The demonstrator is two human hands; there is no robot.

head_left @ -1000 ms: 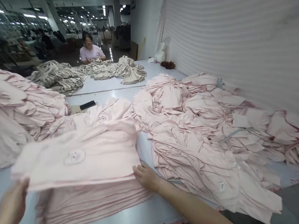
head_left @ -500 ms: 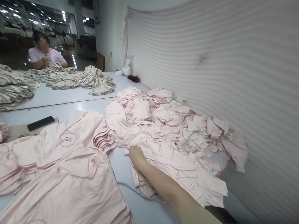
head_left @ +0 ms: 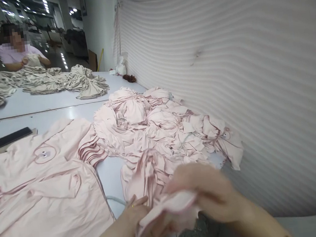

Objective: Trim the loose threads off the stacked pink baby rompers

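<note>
Pale worktable (head_left: 110,173) stands beside a hanging striped cloth (head_left: 212,70). One pink garment (head_left: 183,205) is raised at the near edge, in front of a pink pile (head_left: 147,123). Right hand (head_left: 211,188), blurred, is curled closed on its edge; left hand (head_left: 132,220) lies against the fabric, fingers loosely spread, grip not determinable. Garment judged light, soft, limp, not fragile; best held by the edge at two spread points, lest the middle sag.

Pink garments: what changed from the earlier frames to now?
The left hand and right hand let go of the garment now lying at left and moved right to the loose pile. The right now grips lifted pink cloth; the left is close beside it. The phone stayed put.
</note>
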